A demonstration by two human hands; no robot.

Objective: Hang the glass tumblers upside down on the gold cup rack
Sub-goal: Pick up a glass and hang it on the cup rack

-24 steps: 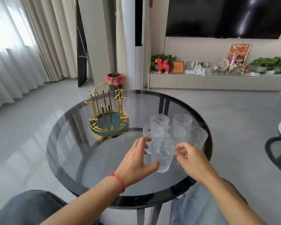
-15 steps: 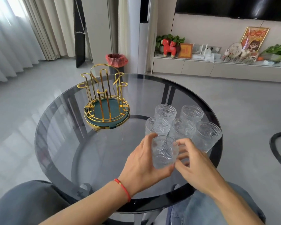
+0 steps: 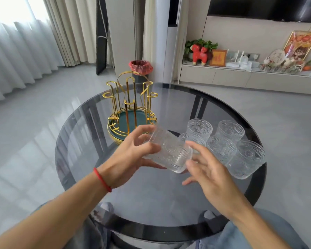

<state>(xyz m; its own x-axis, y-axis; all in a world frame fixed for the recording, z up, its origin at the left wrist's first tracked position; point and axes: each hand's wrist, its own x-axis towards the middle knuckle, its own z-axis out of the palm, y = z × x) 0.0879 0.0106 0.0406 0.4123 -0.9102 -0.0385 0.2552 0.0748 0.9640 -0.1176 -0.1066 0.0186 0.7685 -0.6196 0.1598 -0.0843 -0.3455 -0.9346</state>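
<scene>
My left hand (image 3: 133,155) grips one tumbler (image 3: 169,151), fingers curled over its top side, thumb underneath, lifted off the glass table (image 3: 90,144). It sits between my two hands, in front of the gold cup rack (image 3: 130,112). My right hand (image 3: 212,175) is spread, fingers loose, fingertips at the tumbler's near end; can't tell if they touch. Tumbler is tipped on its side: long axis about horizontal, one end toward the rack, other end toward my right hand. Blur hides which end is the mouth. Count: 1 held, 5 standing tumblers (image 3: 223,148) upright, mouths up, clustered at the table's right. 1 rack, none hung on it.
</scene>
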